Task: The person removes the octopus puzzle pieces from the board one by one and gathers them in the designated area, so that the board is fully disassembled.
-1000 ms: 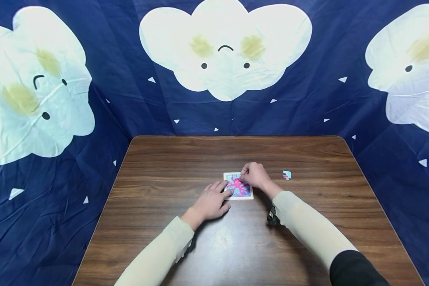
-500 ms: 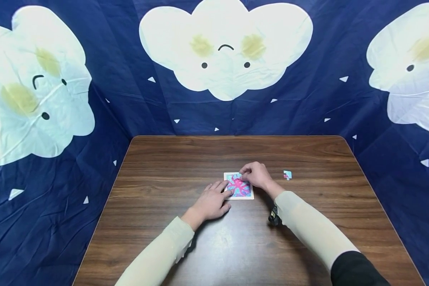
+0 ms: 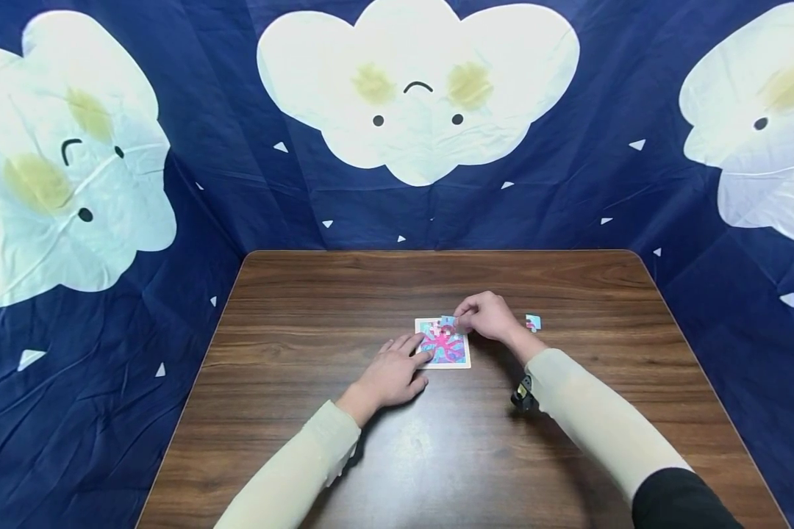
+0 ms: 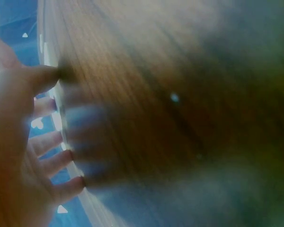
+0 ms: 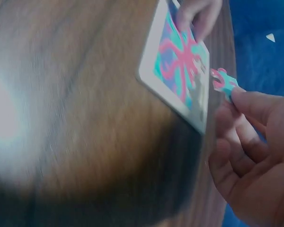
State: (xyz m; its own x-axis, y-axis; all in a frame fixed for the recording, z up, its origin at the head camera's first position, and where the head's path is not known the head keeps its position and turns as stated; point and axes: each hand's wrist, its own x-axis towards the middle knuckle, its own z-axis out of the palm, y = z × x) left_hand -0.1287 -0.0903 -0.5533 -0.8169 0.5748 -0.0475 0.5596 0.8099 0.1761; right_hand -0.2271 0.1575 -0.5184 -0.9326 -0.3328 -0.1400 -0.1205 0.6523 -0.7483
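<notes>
A small square jigsaw puzzle (image 3: 446, 358) with a pink octopus on blue and a white border lies mid-table. My left hand (image 3: 389, 375) rests with spread fingers on its left side. Above the puzzle's far right corner, my right hand (image 3: 490, 317) pinches a puzzle piece (image 5: 225, 84) between thumb and fingers. In the right wrist view that piece, light blue with pink, is held up apart from the board, and a pale bare patch shows in the picture (image 5: 183, 61). The left wrist view is blurred, showing the left hand's fingers (image 4: 57, 163) but not the puzzle.
A second loose blue-and-pink puzzle piece (image 3: 533, 323) lies on the brown wooden table (image 3: 344, 286), right of my right hand. Behind the table hangs a dark blue curtain (image 3: 225, 147) with white cloud shapes.
My right hand has moved right and slightly away from me, lifting the puzzle piece off the board's far right corner area. The left hand has stayed in place.
</notes>
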